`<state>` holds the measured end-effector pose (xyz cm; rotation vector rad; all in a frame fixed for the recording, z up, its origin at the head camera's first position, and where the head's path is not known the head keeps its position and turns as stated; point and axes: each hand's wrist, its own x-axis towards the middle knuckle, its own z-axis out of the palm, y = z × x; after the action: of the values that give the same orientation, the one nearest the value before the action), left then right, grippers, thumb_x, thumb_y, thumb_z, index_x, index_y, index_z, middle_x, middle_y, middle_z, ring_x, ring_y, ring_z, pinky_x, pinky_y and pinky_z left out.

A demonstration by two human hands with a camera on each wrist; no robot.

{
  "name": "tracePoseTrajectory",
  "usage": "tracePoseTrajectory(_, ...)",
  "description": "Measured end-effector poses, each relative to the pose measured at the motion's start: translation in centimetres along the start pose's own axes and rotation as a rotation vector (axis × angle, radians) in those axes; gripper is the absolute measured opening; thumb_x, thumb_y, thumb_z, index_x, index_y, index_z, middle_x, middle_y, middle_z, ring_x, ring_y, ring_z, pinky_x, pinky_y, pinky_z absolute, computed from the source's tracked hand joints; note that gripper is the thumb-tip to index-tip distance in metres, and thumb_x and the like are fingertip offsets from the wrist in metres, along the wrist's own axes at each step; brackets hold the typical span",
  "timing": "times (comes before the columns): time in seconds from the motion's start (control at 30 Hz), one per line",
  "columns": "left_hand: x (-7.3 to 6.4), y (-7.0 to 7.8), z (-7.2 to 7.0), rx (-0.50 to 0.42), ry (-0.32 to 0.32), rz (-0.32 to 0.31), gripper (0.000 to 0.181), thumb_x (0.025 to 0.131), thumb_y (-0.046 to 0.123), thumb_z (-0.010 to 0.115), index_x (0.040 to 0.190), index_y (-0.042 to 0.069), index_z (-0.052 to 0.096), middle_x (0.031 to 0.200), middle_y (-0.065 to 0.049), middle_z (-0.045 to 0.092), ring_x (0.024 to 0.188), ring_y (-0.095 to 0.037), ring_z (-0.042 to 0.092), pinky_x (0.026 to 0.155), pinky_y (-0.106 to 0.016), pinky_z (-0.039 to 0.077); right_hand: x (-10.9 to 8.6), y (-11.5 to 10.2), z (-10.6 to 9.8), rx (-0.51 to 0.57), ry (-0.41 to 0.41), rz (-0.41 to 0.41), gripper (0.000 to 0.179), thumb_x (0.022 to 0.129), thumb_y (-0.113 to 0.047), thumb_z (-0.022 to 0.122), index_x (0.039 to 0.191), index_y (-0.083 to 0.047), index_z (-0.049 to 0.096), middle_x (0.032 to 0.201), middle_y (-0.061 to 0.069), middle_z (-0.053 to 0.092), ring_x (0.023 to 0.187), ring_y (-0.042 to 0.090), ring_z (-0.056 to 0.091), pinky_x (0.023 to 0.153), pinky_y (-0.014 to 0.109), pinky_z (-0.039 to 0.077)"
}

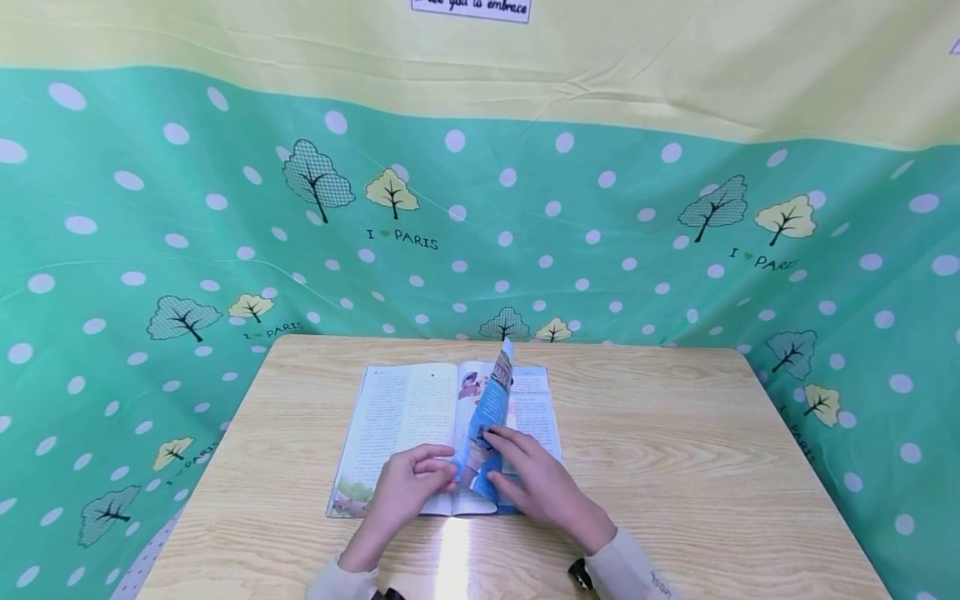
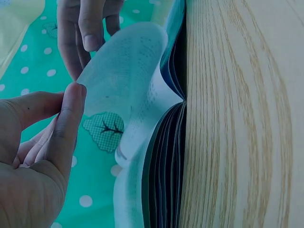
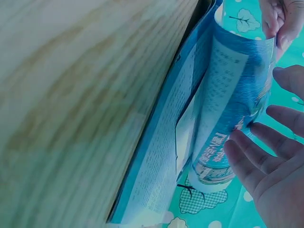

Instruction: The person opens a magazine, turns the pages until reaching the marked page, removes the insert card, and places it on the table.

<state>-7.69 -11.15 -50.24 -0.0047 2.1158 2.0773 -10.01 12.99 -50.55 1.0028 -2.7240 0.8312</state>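
Observation:
An open magazine lies on the table, with printed text on both sides. One blue picture page stands raised and curved above the right half. My left hand pinches the near corner of this page between thumb and finger; the left wrist view shows the pinch with the pale page bowed away from it. On the right side of the page is my right hand, fingers spread. In the right wrist view its fingertips touch the blue page without curling round it.
The magazine rests on a light wooden table, whose bare wood shows on both sides. A green dotted cloth with printed trees hangs behind the table and along its sides. Dark bands show at both sleeve cuffs.

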Motion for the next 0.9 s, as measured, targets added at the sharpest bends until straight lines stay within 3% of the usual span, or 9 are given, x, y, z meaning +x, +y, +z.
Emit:
tracePoseTrajectory(0.17,-0.3,0.2,-0.8,-0.023,0.049,-0.005,0.033,0.088,-0.001,0.072,0.118,-0.012,0.064,0.094,-0.021,0.073,0.081,-0.037,0.073,0.073,-0.033,0.064,0.1,0.4,-0.7,-0.003,0.065,0.039,0.055,0.095,-0.028,0.072,0.144,-0.012,0.053,0.146,0.009,0.050,0.132,0.025,0.049,0.107,0.042,0.048)
tracePoseTrajectory(0.37,-1.1,0.4,-2.8,-0.024,0.144,-0.032,0.031,0.087,-0.006,0.072,0.117,-0.011,0.065,0.094,-0.021,0.073,0.080,-0.034,0.073,0.073,-0.033,0.064,0.1,1.0,-1.6,0.012,0.129,0.100,0.053,0.094,-0.025,0.073,0.142,-0.011,0.055,0.145,0.011,0.051,0.132,0.027,0.049,0.108,0.044,0.047)
tracePoseTrajectory(0.6,-2.4,0.4,-5.6,-0.015,0.237,-0.065,0.030,0.088,-0.004,0.073,0.117,-0.008,0.066,0.094,-0.020,0.073,0.082,-0.035,0.073,0.075,-0.033,0.063,0.0,2.0,-2.0,0.044,0.147,0.139,0.051,0.097,-0.025,0.069,0.144,-0.012,0.054,0.144,0.008,0.053,0.134,0.024,0.047,0.112,0.042,0.043)
tracePoseTrajectory(0.9,-4.0,-0.2,-8.6,0.040,0.319,-0.134,0.036,0.089,0.004,0.075,0.122,-0.006,0.065,0.099,-0.017,0.074,0.084,-0.029,0.074,0.078,-0.031,0.063,0.1,2.4,-2.3,0.114,0.175,0.243,0.050,0.098,-0.024,0.068,0.144,-0.011,0.052,0.137,0.007,0.059,0.125,0.023,0.055,0.104,0.042,0.051)
